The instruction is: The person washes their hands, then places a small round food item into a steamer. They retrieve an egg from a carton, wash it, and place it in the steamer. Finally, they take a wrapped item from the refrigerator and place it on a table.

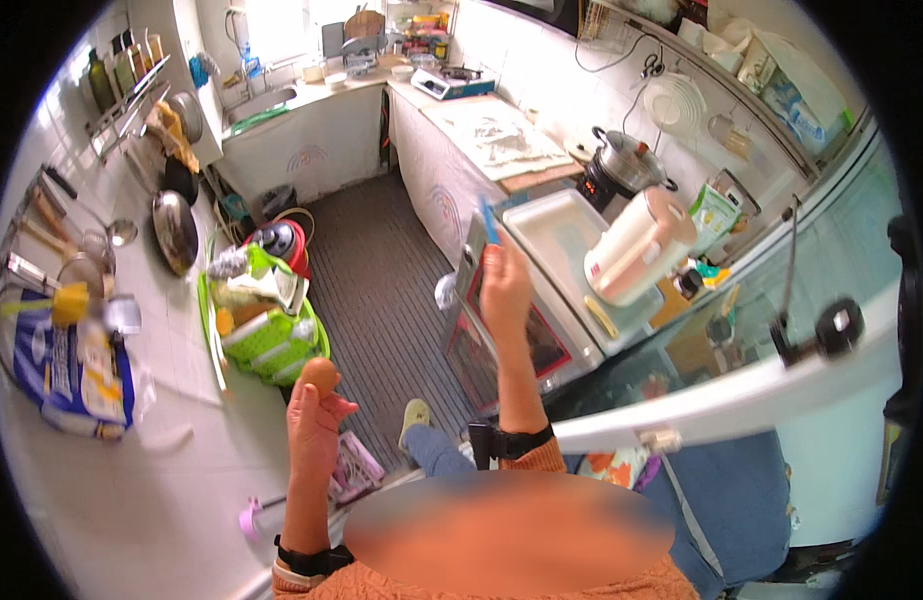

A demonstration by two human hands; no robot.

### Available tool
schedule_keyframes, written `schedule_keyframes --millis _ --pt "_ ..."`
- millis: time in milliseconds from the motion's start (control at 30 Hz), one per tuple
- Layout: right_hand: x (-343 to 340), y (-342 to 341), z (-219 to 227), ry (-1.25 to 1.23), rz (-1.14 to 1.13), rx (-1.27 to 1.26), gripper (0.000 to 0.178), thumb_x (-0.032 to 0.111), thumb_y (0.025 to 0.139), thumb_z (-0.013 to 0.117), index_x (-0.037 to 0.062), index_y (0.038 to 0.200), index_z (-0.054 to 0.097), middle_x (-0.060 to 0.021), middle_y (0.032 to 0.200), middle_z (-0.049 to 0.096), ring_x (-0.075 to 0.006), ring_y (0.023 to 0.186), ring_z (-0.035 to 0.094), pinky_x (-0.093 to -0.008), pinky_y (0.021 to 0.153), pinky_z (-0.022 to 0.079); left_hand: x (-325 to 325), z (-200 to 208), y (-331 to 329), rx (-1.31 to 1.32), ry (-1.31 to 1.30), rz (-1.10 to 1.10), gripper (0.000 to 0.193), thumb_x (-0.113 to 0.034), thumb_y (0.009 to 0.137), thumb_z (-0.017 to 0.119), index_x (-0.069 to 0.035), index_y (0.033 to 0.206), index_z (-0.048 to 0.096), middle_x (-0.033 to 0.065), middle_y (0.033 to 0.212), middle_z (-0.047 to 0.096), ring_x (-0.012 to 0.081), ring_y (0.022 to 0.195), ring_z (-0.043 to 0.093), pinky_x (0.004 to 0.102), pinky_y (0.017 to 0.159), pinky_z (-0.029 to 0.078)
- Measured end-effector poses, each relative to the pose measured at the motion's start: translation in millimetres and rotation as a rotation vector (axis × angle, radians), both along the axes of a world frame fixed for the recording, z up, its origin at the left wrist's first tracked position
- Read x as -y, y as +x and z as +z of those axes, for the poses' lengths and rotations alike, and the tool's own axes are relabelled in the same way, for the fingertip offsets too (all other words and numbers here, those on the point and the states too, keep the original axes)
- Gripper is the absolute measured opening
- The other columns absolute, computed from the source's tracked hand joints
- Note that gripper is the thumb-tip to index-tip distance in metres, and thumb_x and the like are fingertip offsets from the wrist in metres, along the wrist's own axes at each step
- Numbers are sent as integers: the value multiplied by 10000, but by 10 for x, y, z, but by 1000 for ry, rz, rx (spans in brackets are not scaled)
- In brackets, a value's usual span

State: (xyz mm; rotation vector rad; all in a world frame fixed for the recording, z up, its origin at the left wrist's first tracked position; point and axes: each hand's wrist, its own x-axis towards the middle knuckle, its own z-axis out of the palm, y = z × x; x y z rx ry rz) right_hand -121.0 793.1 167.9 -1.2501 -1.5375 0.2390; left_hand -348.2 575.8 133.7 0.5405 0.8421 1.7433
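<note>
My left hand [313, 425] is closed around a brown egg [319, 375], held up with its rounded top showing above the fingers. Beyond it on the floor stands a bright green basket [271, 350] full of packages. My right hand [506, 290] is raised in front of the counter, fingers wrapped round a slim blue stick-like object [489, 220] that points up and away. Its exact kind is too blurred to make out. Just right of that hand lies a white tray [551, 225], with a cream-coloured electric kettle [639, 245] on it.
A steel pot [629, 162] sits on a black cooker behind the kettle. Below my right hand is an oven [526, 340] with a red-edged front. A glass door [711, 330] with a white frame borders the right. Pans and ladles hang along the left wall [171, 350].
</note>
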Motion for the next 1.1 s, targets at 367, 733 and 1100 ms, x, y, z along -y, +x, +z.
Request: schedule_keyframes --millis 367,733,1100 --pt "-1555 988 -589 -345 -599 386 317 226 896 589 46 1157 606 -152 1027 623 -338 985 583 -436 828 479 -3259 -115 53 -91 -66 -458 436 -289 907 635 -34 1239 513 38 1048 592 103 795 605 313 742 539" --pt "-2791 -549 33 -278 -136 2 407 178 902 606 3 1263 535 -174 1252 581 -313 1144 559 -395 994 415 -5704 -88 -712 -57 -34 -533 427 -268 891 672 -86 1245 519 30 992 590 115 775 617 304 746 539" --pt "-6076 -3743 89 -423 777 -139 576 206 855 679 37 1358 454 -166 1298 556 -268 1181 555 -391 997 422 -7942 -22 -3066 246 22 -362 556 -529 958 456 -44 1218 541 58 994 639 123 840 636 315 761 548"
